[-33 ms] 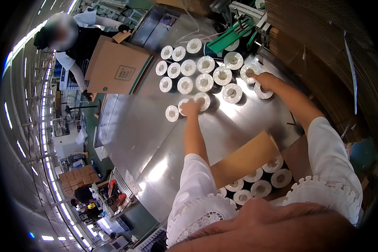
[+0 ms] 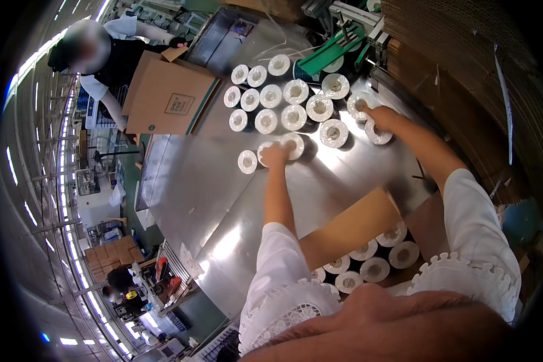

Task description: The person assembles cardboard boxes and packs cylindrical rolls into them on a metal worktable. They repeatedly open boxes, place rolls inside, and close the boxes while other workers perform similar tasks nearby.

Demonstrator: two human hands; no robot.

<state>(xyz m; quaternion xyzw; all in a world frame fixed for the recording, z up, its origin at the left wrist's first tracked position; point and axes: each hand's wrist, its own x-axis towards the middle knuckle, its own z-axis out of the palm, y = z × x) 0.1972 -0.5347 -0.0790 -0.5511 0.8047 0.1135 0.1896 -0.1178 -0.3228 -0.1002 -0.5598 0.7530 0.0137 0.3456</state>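
Note:
On the metal table stand several plastic-wrapped rolls (image 2: 266, 122) with white round ends, hollow cores and dark sides. My left hand (image 2: 276, 155) grips a pair of them from above, a left roll (image 2: 263, 151) and a right roll (image 2: 294, 145), its fingertips at their cores. A single roll (image 2: 247, 161) stands just left of that pair. Farther right, my right hand (image 2: 385, 118) has its fingers at the core of one roll (image 2: 357, 101) and over a second roll (image 2: 378, 134) beside it. My fingers partly hide the gripped rolls' tops.
Close to my body, an open cardboard box (image 2: 350, 226) holds several similar rolls. Behind the standing rolls is a green chute (image 2: 329, 55) on a metal frame. At the far left a co-worker (image 2: 102, 66) handles a large carton (image 2: 169, 99). Stacked cardboard (image 2: 464, 78) rises on the right.
Both hands stay on the same rolls. The rolls under them have shifted very slightly; little else differs.

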